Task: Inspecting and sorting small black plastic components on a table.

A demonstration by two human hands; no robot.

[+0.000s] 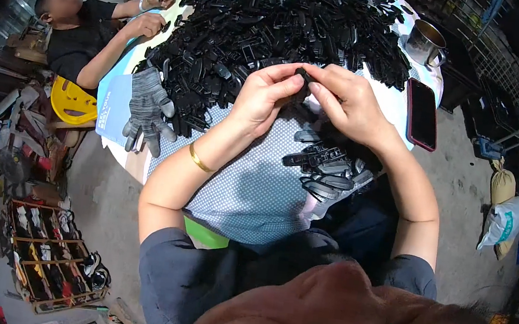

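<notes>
My left hand (266,95) and my right hand (345,101) meet above the table and pinch one small black plastic part (303,77) between their fingertips. A gold bangle (198,159) circles my left wrist. Just beyond my hands a big heap of black plastic parts (290,20) covers the far half of the round table (256,187), which has a dotted cloth. A small group of similar black parts (326,170) lies on the cloth under my right forearm.
A grey striped glove (148,106) lies at the table's left edge. A phone in a red case (422,112) and a metal mug (426,42) sit at the right. Another person (84,30) in black sits at the far left. A crate of items (50,259) stands on the floor.
</notes>
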